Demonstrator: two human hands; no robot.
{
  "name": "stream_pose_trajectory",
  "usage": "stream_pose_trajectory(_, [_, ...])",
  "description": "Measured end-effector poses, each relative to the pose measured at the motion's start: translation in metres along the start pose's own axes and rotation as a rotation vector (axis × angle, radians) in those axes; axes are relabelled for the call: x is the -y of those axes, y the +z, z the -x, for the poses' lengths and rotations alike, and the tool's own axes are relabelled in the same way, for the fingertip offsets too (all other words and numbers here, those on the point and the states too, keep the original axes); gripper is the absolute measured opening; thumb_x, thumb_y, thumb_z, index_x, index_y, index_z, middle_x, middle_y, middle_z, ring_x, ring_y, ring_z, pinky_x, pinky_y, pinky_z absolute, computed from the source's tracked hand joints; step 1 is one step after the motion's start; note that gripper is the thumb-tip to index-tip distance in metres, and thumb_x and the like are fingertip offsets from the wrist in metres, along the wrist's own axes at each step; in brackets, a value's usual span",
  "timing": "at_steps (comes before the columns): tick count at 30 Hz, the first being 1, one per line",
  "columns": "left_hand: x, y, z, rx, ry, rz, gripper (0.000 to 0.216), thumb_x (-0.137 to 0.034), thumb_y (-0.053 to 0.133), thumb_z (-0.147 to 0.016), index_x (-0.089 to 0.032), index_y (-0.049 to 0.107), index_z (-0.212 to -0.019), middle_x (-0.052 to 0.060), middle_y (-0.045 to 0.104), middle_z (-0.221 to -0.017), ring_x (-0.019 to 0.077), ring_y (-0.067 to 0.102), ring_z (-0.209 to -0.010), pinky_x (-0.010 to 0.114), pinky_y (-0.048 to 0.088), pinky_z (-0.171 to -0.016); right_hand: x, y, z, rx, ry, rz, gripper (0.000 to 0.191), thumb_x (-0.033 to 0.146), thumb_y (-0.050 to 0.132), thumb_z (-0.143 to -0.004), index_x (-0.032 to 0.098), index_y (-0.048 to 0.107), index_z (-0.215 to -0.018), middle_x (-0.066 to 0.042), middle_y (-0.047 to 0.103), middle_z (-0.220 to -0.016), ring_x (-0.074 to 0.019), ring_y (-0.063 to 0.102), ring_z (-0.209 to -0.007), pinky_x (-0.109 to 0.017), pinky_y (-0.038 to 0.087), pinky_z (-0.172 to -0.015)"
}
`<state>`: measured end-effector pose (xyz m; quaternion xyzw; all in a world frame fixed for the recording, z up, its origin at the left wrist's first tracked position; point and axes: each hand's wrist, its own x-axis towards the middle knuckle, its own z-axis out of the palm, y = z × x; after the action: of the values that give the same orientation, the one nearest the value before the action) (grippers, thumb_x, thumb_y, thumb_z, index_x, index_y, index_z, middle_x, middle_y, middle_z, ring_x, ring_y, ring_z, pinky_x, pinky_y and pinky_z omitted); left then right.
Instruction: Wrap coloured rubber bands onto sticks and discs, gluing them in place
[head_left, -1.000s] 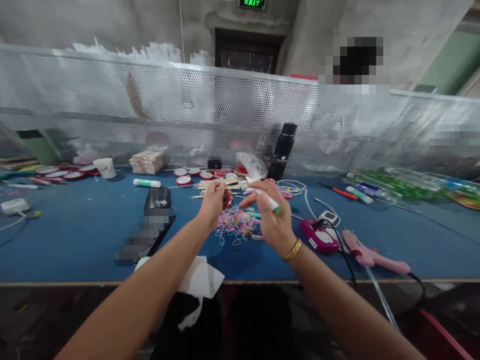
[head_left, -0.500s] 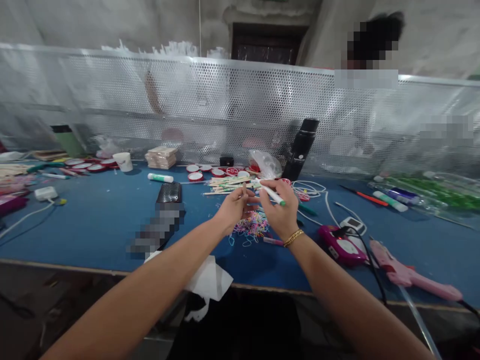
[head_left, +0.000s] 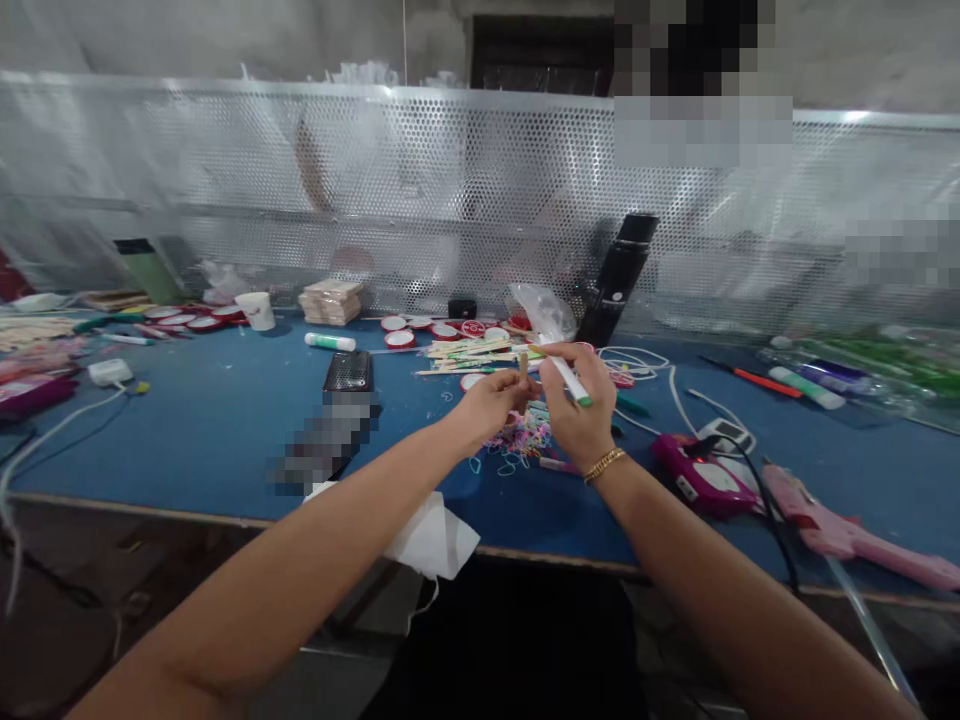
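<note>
My left hand (head_left: 496,400) is closed on a small wooden stick (head_left: 523,364), which stands up between thumb and fingers. Close beside it, my right hand (head_left: 583,400) grips a white marker (head_left: 568,377) with a green end, its tip side pointing towards the left hand. Whether the tip touches the stick I cannot tell. Below both hands lies a heap of colourful rubber bands (head_left: 517,442). Just behind them is a loose pile of pale wooden sticks (head_left: 469,352), some with green marks.
Red-rimmed round discs (head_left: 400,340) and a black bottle (head_left: 619,280) stand at the back. A phone (head_left: 330,435) lies to the left, with white tissue (head_left: 442,535) at the front edge. On the right are a purple power strip (head_left: 701,475) and a pink glue gun (head_left: 840,530).
The view has shifted a little. My hands have come closer together, and the left-hand fingers have closed in around the stick beside the marker.
</note>
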<state>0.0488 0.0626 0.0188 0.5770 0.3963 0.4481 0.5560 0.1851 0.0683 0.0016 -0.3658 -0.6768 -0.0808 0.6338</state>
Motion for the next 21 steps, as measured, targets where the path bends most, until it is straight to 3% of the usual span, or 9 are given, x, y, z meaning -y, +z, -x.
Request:
stream_pose_trajectory(5, [-0.005,-0.002,0.002,-0.036,0.075,-0.059,0.017,-0.024,0.051,-0.092,-0.015,0.065,-0.087,0.002,0.061,-0.073,0.0104,0.050,-0.063,0.023,0.036,-0.060,-0.004,0.004,-0.001,-0.022,0.054,-0.050,0.019,0.030,0.044,-0.099,0.025,0.060,-0.108,-0.005,0.070,-0.102,-0.0212,0.063,-0.102,-0.043,0.043,-0.094])
stream_pose_trajectory(10, [-0.007,-0.006,0.001,0.043,0.079,-0.037,0.017,-0.028,0.056,-0.090,-0.016,0.061,-0.079,-0.001,0.059,-0.065,0.0114,0.051,-0.062,0.025,0.039,-0.065,-0.011,0.012,-0.001,0.057,0.159,-0.151,0.021,0.029,0.060,-0.089,0.023,0.053,-0.109,-0.006,0.069,-0.104,-0.0229,0.064,-0.102,-0.043,0.045,-0.094])
stream_pose_trajectory(21, [-0.001,-0.011,-0.004,0.165,0.150,-0.121,0.029,-0.036,0.065,-0.081,-0.015,0.057,-0.063,-0.001,0.057,-0.056,0.0095,0.047,-0.053,0.023,0.038,-0.058,-0.006,0.016,0.004,0.073,0.254,-0.279,0.027,0.023,0.062,-0.082,0.023,0.052,-0.107,0.000,0.065,-0.085,-0.0182,0.063,-0.078,-0.037,0.049,-0.081])
